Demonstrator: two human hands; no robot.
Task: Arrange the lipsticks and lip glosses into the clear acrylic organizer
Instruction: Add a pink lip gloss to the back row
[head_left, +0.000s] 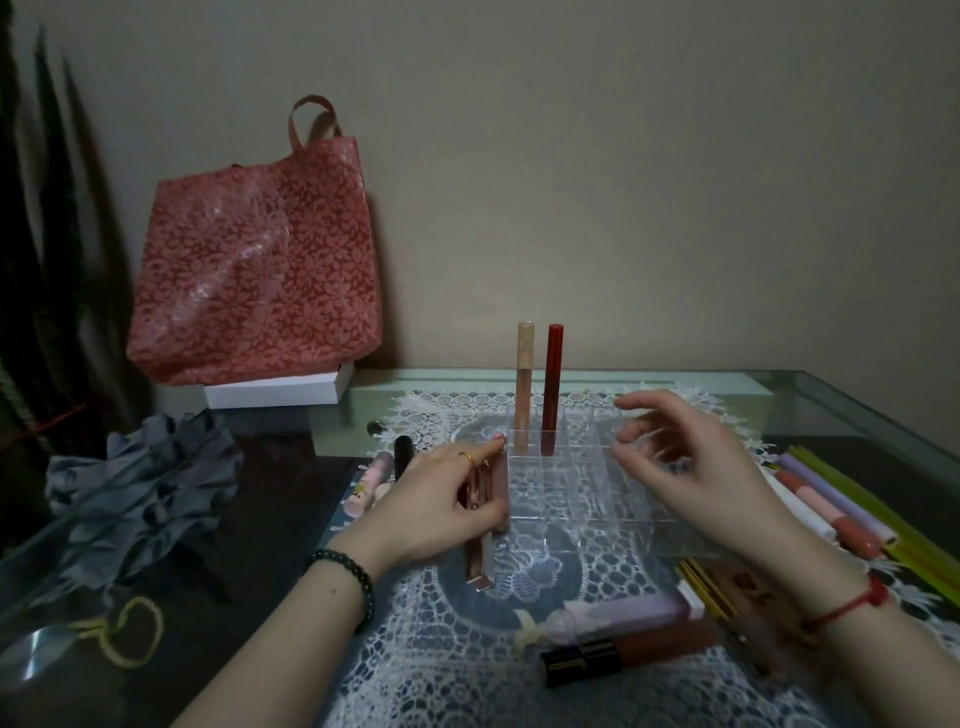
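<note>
You are in a home, at a glass-topped table (857, 410) standing against a plain beige wall (623, 156). A white lace runner (467, 649) covers the glass. A red floral tote bag (270, 270) leans on the wall atop a white box (275, 395), and tall houseplant leaves (47, 234) stand at your left. A crumpled grey cloth (140, 493) and a yellow cord loop (130, 631) lie at the table's left end.

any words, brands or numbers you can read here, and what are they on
Nothing here is legible.
Beige lip gloss tube in the clear acrylic organizer: faint lettering low on it, too blurred to read.
Pink tube beside the left hand: small marks, too small to read.
</note>
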